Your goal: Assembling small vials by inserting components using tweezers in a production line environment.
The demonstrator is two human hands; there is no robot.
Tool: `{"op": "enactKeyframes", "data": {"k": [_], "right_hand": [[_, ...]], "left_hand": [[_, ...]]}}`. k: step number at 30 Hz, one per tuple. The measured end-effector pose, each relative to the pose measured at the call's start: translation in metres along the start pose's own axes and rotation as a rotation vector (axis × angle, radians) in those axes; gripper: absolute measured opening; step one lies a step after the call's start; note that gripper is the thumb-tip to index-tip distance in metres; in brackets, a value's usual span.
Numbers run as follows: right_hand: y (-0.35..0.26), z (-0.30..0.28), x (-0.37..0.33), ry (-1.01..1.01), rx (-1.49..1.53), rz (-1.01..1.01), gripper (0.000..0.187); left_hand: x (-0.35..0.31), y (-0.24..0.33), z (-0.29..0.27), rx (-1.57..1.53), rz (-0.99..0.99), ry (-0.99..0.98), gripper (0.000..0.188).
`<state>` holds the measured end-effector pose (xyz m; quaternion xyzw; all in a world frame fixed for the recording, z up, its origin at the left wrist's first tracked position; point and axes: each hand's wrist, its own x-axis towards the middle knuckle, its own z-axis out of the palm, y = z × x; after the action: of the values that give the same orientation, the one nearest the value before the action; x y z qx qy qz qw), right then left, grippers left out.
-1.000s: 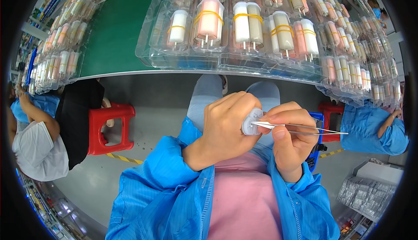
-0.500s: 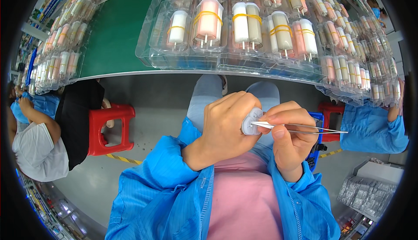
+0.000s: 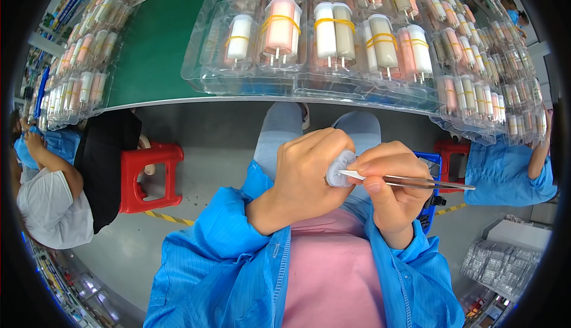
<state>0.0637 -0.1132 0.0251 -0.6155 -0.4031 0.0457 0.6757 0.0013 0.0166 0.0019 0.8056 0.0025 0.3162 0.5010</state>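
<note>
My left hand [image 3: 297, 182] is closed in a fist around a small piece with a translucent whitish round end [image 3: 340, 169]; its fingers hide the rest. Between the thumb and fingers of my right hand [image 3: 391, 179] is a pair of metal tweezers [image 3: 437, 184] with pale tips. The tips reach left onto the face of the round end, and the tail points right. Whether they grip anything there is too small to tell. Both hands are close together above my lap, below the table edge.
A clear plastic tray [image 3: 250, 85] of white, pink and grey cylinders [image 3: 279, 27] with yellow bands sits on the green table [image 3: 154, 60]. More filled trays stand left and right. Co-workers sit at both sides. A red stool [image 3: 151, 176] is at left.
The tweezers have turned a little in my right hand: their two arms, apart before, now look nearly together. My left hand keeps its grip with hardly any movement.
</note>
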Motion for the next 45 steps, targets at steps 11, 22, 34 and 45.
{"op": "enactKeyframes", "data": {"k": [11,22,34,45], "right_hand": [[-0.015,-0.004,0.015,-0.148,-0.19,-0.028,0.012],[-0.026,0.0,0.019,-0.213,-0.392,-0.14,0.014],[-0.016,-0.009,0.005,0.108,0.158,0.043,0.017],[-0.009,-0.003,-0.001,0.072,0.172,0.054,0.019]], "left_hand": [[-0.002,-0.003,-0.002,0.091,0.034,-0.064,0.023],[0.0,-0.003,-0.005,0.236,0.05,-0.076,0.022],[0.002,0.007,-0.008,-0.125,-0.113,-0.087,0.02],[0.003,0.011,-0.011,-0.317,-0.21,-0.15,0.02]]}}
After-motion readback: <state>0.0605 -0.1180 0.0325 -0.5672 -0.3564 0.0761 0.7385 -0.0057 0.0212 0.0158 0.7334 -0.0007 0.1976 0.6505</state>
